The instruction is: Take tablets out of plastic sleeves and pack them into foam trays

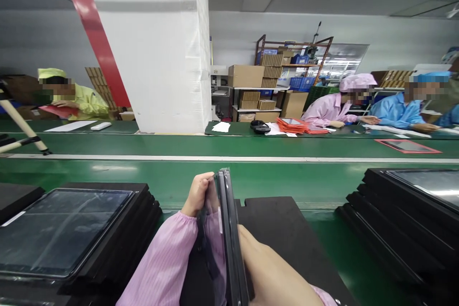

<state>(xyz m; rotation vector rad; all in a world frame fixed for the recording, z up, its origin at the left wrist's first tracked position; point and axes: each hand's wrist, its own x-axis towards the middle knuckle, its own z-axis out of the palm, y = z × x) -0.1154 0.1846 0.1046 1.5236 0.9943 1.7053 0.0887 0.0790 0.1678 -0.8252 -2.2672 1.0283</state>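
Two thin black tablets (229,234) stand upright, edge toward me and face to face, above a black foam sheet (279,234). Clear film seems to cover their glossy left face. My left hand (197,193) grips their far upper edge, thumb on top. Pressed along their right side is my right hand (268,263); its fingertips are hidden behind the tablets. To the left, a tablet in clear film (68,229) lies face up on a stack of black foam trays (143,229). Another foam tray stack (390,239), also topped by a tablet (430,184), stands to the right.
A green conveyor belt (179,174) crosses ahead, with a red-edged panel (409,146) on its far right. Beyond it are a white pillar (154,57), red-edged sheets (297,125), and co-workers in yellow (88,100), pink (328,107) and blue (394,110). Cartons (245,76) stand behind.
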